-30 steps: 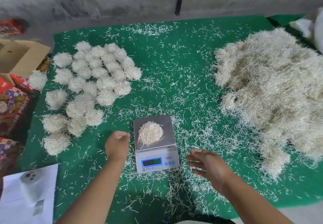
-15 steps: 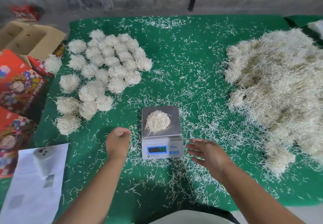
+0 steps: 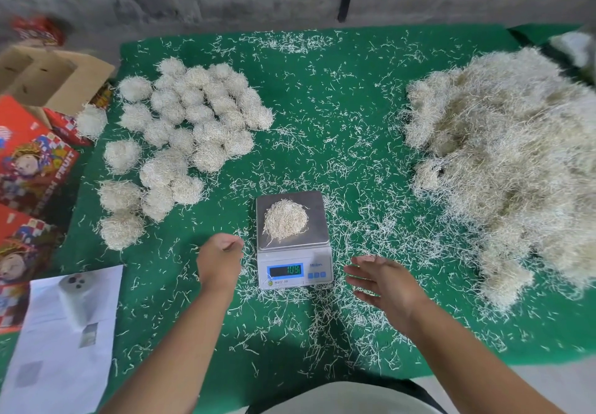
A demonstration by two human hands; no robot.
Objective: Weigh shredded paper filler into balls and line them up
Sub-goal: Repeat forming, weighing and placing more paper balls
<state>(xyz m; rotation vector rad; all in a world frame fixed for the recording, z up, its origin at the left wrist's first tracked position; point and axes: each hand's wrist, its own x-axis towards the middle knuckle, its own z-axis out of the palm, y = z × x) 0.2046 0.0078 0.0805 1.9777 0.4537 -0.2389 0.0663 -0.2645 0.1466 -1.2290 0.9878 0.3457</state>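
Fingers [image 3: 361,273] straight, R hand [image 3: 383,284] beside scale [image 3: 293,271]; L hand [image 3: 221,257] fisted.

Scale [image 3: 294,245] at lower centre of counter [image 3: 322,142], wad [image 3: 285,222] on it; balls [image 3: 183,142] upper left, pile [image 3: 506,162] right, boxes [image 3: 35,142] far left.

Green cloth [image 3: 322,123] flecked with pale shreds, cream-white paper balls [image 3: 187,129] upper left, silver-topped white scale [image 3: 294,242], blue-framed display [image 3: 285,270], red patterned boxes [image 3: 29,168] at left edge
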